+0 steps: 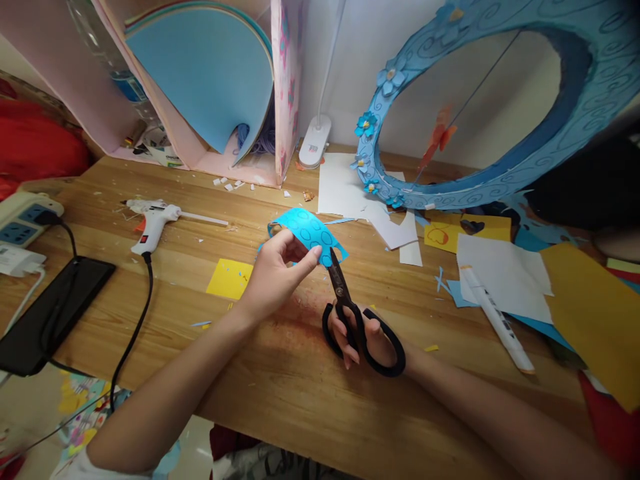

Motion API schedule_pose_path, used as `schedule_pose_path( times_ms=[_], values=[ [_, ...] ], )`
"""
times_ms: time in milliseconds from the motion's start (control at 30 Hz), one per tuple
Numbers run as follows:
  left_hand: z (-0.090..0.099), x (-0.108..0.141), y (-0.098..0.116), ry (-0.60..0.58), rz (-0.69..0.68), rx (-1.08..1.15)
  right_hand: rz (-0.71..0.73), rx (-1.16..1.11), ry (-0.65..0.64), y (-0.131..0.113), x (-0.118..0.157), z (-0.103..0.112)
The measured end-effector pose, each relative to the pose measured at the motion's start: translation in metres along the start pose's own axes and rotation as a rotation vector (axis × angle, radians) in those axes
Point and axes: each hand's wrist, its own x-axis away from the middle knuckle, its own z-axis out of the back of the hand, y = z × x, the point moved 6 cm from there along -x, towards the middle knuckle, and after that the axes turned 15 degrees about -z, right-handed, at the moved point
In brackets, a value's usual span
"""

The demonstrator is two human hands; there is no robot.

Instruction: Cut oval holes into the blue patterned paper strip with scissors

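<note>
A curved piece of blue paper (303, 227) with drawn rounded shapes is pinched between the thumb and fingers of my left hand (275, 272), above the middle of the table. My right hand (363, 337) has its fingers through the black handles of the scissors (341, 291). The scissor blades point up and away, and their tips meet the paper's lower right edge, just right of my left thumb. Part of the paper lies hidden behind my left fingers.
A glue gun (156, 223) and a black phone (55, 313) lie left on the wooden table (300, 413). Yellow paper (229, 279) is beside my left hand. A decorated blue ring (380, 120) stands behind, right. A white marker (497, 320) and paper scraps lie right.
</note>
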Motion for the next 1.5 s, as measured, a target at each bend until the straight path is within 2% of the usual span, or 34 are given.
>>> schedule_pose_path(
  times_ms=[300, 500, 733, 1000, 1233, 1500],
  values=[
    [0.002, -0.001, 0.005, 0.029, -0.003, -0.006, -0.052, -0.027, -0.007, 0.0, -0.002, 0.0],
    [0.002, -0.001, 0.005, 0.037, 0.003, -0.005, -0.038, -0.015, 0.003, 0.0, -0.001, 0.001],
    [-0.011, 0.004, 0.004, -0.132, 0.075, -0.003, -0.018, -0.004, 0.044, 0.001, 0.0, 0.002],
    [-0.01, 0.002, 0.007, -0.132, 0.086, 0.056, 0.011, -0.012, 0.015, 0.004, 0.001, 0.003],
    [-0.012, 0.003, 0.003, -0.152, 0.091, 0.065, 0.011, 0.035, 0.05, 0.006, 0.001, 0.005],
    [-0.013, 0.003, 0.004, -0.158, 0.087, 0.089, 0.006, -0.036, 0.042, 0.003, -0.001, 0.003]
  ],
)
